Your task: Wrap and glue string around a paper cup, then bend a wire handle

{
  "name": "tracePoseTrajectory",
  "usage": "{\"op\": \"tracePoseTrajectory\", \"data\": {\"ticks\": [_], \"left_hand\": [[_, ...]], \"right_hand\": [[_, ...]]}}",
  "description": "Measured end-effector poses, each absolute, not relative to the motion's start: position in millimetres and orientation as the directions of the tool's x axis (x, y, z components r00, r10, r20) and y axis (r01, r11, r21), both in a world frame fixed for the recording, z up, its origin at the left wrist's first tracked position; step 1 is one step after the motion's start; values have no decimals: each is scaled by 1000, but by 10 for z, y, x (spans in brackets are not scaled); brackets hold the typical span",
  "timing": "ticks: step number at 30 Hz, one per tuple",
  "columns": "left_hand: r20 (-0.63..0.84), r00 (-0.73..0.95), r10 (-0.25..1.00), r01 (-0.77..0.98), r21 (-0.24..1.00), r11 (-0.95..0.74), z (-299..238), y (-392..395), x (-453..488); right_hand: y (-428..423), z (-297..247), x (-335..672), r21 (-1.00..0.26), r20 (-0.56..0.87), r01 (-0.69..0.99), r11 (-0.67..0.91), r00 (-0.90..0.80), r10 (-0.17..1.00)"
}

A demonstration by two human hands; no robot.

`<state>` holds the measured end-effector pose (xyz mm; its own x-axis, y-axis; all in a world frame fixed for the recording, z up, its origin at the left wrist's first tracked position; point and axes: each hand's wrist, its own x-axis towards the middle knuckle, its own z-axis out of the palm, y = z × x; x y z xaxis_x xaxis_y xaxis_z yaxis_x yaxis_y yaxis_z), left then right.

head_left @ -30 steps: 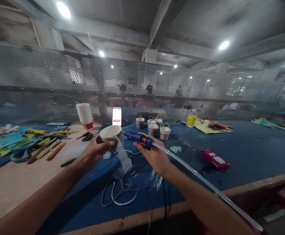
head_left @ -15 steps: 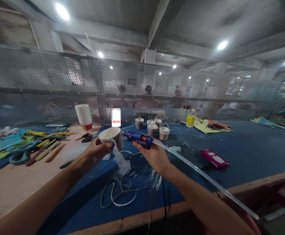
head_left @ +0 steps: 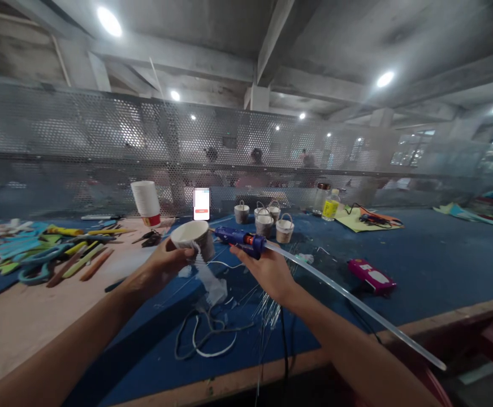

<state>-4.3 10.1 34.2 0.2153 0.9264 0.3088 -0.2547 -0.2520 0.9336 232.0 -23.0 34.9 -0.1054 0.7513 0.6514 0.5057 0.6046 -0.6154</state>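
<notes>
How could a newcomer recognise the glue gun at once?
Find the blue table, then the right hand above it. That hand holds the glue gun, its nozzle pointing at the cup in the left hand. Unlike the pale cup, it is dark blue, with a long translucent stick jutting behind.

Glue gun (head_left: 232, 235): smooth plastic, faint gloss. Glue stick (head_left: 357, 301): translucent, smooth, glossy. Cup (head_left: 191, 232): matt, paper-like. Strip (head_left: 215, 289): sheer, wrinkled. Stacked cups (head_left: 145, 199): smooth paper. Partition (head_left: 145, 121): perforated metal.
</notes>
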Motion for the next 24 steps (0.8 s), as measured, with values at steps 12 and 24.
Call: {"op": "tracePoseTrajectory", "data": {"ticks": [12,24], "left_hand": [[296,125,947,-215,940,-265,365,70,-46],[319,117,941,-204,935,-291,369,99,-74]], "right_hand": [[-244,313,2302,-582,680,496,644,-137,720],[-230,239,2291,-569,691,465,678,-176,701]]}}
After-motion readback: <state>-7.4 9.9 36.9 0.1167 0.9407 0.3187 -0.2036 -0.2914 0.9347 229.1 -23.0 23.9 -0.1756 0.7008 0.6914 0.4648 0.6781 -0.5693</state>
